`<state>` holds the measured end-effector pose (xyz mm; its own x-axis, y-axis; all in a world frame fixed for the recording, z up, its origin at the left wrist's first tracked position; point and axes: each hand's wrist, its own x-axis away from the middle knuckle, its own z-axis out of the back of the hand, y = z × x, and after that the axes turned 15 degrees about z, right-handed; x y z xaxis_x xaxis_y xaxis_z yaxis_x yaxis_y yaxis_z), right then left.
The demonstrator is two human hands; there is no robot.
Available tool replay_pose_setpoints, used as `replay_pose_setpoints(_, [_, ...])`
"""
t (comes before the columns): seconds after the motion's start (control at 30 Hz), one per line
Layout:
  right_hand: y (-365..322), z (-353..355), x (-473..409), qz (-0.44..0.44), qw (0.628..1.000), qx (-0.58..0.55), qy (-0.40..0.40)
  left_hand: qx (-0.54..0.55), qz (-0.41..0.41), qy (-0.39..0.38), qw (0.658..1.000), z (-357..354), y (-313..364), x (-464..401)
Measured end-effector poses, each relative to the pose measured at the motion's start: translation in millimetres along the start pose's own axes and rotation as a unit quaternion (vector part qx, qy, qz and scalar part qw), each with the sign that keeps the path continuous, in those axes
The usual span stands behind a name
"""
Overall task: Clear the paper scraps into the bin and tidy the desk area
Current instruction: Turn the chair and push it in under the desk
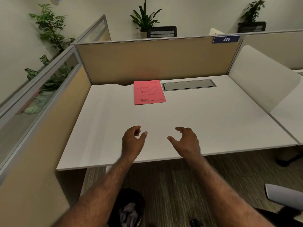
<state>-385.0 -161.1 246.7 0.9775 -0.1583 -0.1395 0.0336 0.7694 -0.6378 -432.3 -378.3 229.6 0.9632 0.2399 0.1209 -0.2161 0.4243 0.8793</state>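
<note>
A pink folder (pixel 149 92) lies flat near the back of the white desk (pixel 213 125), beside the cable tray. My left hand (pixel 133 141) and my right hand (pixel 186 141) hover over the desk's front part, fingers loosely curled, holding nothing. A dark bin (pixel 131 208) stands on the floor under the desk's front edge, partly hidden by my left forearm, with crumpled pale scraps inside. No scraps show on the desk top.
A grey cable tray lid (pixel 188 84) is set in the desk at the back. Tan partition panels (pixel 155 61) close the back and left. A white divider (pixel 262 79) stands at right. A chair part (pixel 283 197) is at lower right.
</note>
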Motion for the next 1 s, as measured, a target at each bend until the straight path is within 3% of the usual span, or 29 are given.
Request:
replay_pose_setpoints(0.6, [17.2, 57.6, 176.2, 0.003, 0.999, 0.022, -0.034, -0.021, 0.058, 0.021, 0.998, 29.0, -31.2, 204.1])
replay_pose_setpoints(1.0, [20.4, 77.6, 274.2, -0.002, 1.0, 0.012, -0.017, -0.045, 0.022, 0.026, 0.998, 49.1, -40.1, 297.9])
